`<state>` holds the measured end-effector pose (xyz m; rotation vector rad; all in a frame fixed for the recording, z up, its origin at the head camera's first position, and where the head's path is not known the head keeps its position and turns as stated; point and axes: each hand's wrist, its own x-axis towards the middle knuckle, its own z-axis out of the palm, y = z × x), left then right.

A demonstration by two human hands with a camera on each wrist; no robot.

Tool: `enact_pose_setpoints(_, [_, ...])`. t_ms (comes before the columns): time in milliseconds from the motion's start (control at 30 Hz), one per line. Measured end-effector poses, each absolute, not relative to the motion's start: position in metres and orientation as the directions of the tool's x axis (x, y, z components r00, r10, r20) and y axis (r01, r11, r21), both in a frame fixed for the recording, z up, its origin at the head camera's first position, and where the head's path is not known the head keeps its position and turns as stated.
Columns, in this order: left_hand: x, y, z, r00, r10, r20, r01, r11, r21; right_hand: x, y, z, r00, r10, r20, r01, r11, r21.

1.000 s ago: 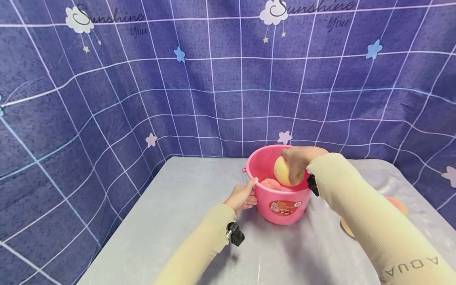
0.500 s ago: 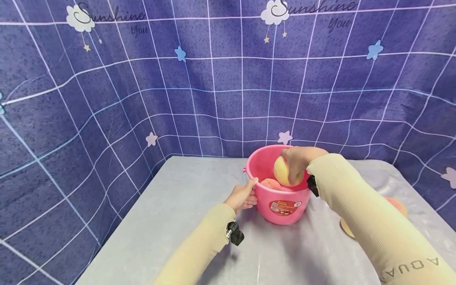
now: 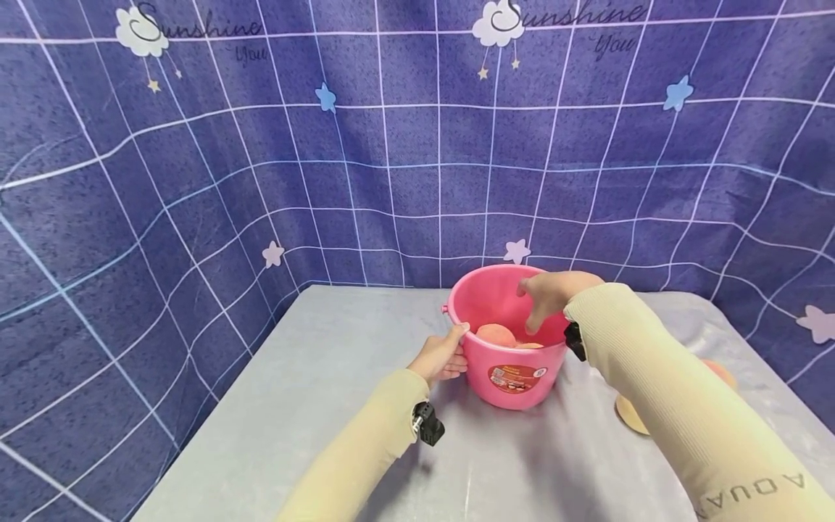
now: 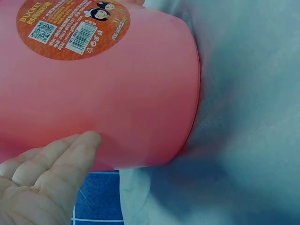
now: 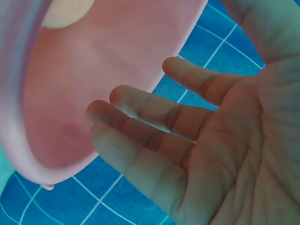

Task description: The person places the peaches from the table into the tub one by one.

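Note:
A pink bucket (image 3: pixel 515 377) with a red oval label stands upright on the table. My left hand (image 3: pixel 440 357) grips its near left rim, thumb over the edge and fingers against the outside wall; the left wrist view shows those fingers (image 4: pixel 61 164) beside the wall. Over the bucket's right side, my right hand (image 3: pixel 551 293) has its fingers spread and holds nothing. Inside lie a pink, peach-like round thing (image 3: pixel 496 335) and a yellowish round thing (image 3: pixel 530 346), mostly hidden by the near rim. A pale round surface (image 5: pixel 68 11) shows inside the bucket in the right wrist view.
To the right on the grey-covered table (image 3: pixel 326 406) lie a tan round thing (image 3: pixel 630 415) and an orange-pink round thing (image 3: pixel 721 373), both partly behind the right sleeve. A blue checked curtain (image 3: pixel 417 145) hangs behind and at the sides.
My right hand has let go of the yellow round thing, which now lies lower in the bucket, and its fingers have spread. The left hand still holds the rim.

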<state>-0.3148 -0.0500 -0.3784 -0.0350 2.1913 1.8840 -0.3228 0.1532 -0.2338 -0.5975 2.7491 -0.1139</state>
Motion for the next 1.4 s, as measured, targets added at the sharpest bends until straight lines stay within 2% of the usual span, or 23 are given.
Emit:
enact_pose_setpoints(167, [-0.315,-0.051,-0.381,-0.968,0.139,-0.21,-0.186,0.164,0.969,-0.322,0.158,-0.235,-0.863,-0.405,-0.302,-0.38,0.914,-0.139])
enact_pose_setpoints(533, [-0.315,-0.05,-0.38,-0.964,0.139,-0.225,-0.204,0.154,0.967,-0.321,0.174,-0.239,-0.848,-0.483,-0.218,-0.461,0.875,-0.148])
enact_pose_setpoints(1133, [-0.314,-0.048,-0.379,-0.963,0.144,-0.228,-0.202,0.176,0.964,-0.322,0.243,-0.259,-0.811,-0.57,-0.128,-0.517,0.802,-0.299])
enact_pose_setpoints(1400, [-0.314,-0.048,-0.38,-0.964,0.151,-0.218,-0.192,0.169,0.967,-0.305,0.253,-0.251,-0.863,-0.465,-0.197,-0.413,0.875,-0.255])
